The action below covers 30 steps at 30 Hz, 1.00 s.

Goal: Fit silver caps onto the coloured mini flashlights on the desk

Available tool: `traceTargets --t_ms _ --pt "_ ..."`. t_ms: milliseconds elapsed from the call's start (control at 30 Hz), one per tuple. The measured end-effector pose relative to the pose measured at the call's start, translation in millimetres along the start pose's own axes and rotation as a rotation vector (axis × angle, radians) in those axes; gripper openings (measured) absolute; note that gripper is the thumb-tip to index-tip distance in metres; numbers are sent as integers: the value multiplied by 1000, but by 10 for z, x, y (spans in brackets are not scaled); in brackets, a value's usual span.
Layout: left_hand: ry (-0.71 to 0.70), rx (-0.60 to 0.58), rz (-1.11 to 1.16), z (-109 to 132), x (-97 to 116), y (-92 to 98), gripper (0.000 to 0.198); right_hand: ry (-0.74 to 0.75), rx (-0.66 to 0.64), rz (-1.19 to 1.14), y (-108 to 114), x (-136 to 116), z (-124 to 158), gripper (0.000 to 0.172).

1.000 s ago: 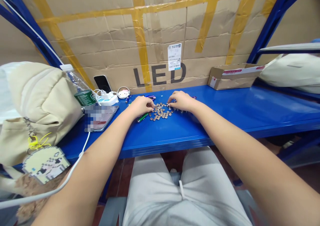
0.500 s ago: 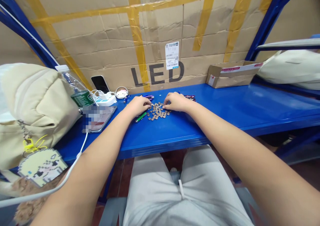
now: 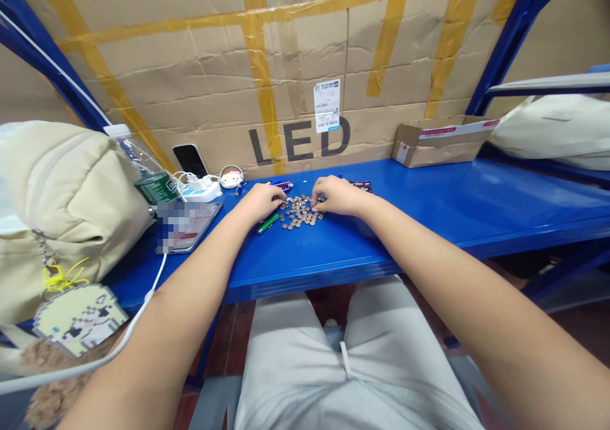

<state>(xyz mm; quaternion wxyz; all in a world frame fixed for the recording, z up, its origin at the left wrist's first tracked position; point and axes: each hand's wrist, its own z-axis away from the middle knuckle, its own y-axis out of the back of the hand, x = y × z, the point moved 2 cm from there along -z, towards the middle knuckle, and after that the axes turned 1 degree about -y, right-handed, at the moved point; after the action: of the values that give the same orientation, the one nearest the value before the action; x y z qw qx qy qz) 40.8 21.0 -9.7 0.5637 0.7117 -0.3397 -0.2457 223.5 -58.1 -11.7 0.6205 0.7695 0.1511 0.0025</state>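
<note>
Small round metal discs [image 3: 299, 214] lie in a loose pile on the blue table [image 3: 295, 258]. At the pile's left edge is my left hand [image 3: 267, 200], its fingers curled together; whatever they hold, if anything, is too small to make out. My right hand [image 3: 336, 196] is at the pile's right side, thumb and fingers pinched low over the discs, with their contents hidden. A green pen-shaped tube [image 3: 268, 223] lies just below my left hand. Behind that hand are purple and blue tubes [image 3: 284, 186], and dark red ones [image 3: 362, 186] show behind my right hand.
A phone [image 3: 195, 225], a power strip [image 3: 203, 192], a bottle [image 3: 152, 185] and a beige bag [image 3: 71, 188] crowd the left side. An open carton [image 3: 441, 147] stands at the back right. A large cardboard sheet [image 3: 214, 87] closes off the rear. A white cable [image 3: 159, 277] crosses near my left forearm.
My right hand's fingertips have shifted slightly right and down at the pile's edge. My left hand has drawn back a little to the left. The discs look much the same.
</note>
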Motion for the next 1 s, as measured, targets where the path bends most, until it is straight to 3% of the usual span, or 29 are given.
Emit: traceTargets --t_ms 233,433,700,1000 --pt "-73 16 -110 -73 -55 -80 29 46 -18 -31 10 56 18 6" --pt "-107 -19 -149 -51 -73 -90 30 -120 125 63 2 174 -58 23" --pt "-95 -20 -137 -23 -64 -89 34 -155 51 178 -68 179 -93 25" --pt "-114 -32 -164 -34 -40 -71 31 -134 10 75 -65 87 -109 18"
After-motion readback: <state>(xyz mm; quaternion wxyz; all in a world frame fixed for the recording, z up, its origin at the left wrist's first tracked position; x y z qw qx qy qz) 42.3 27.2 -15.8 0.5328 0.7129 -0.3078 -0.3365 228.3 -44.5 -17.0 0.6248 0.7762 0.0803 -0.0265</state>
